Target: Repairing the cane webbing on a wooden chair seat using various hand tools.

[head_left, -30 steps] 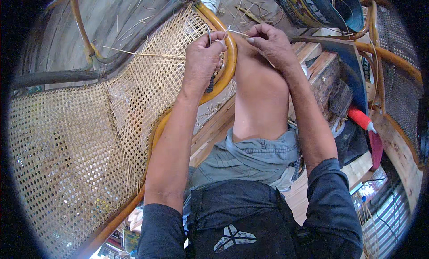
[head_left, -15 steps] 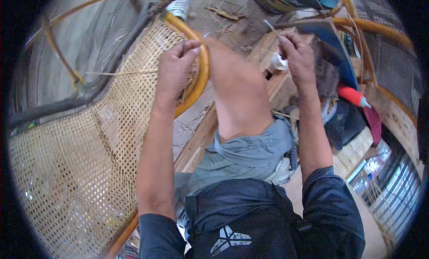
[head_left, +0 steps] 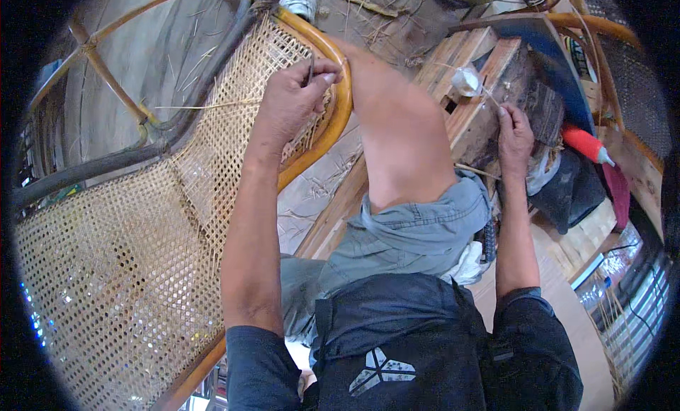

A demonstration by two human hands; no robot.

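Left hand point(head_left: 289, 108) grips a thin tool point(head_left: 310, 69) over the woven chair point(head_left: 127, 227). Right hand point(head_left: 516, 136) pinches a stick point(head_left: 493, 98) toward the white cup point(head_left: 465, 81), apparently to dip it; that calls for a light, steady grip.

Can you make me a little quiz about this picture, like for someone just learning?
1. Which is closer to the woven cane panel: the left hand or the right hand?
2. True or false: the right hand is empty.
3. Pick one. The tube with the pale tip is: a) green, b) blue, c) red.

Key:
1. The left hand; it is over the panel.
2. False; it pinches a thin pale strand.
3. c.
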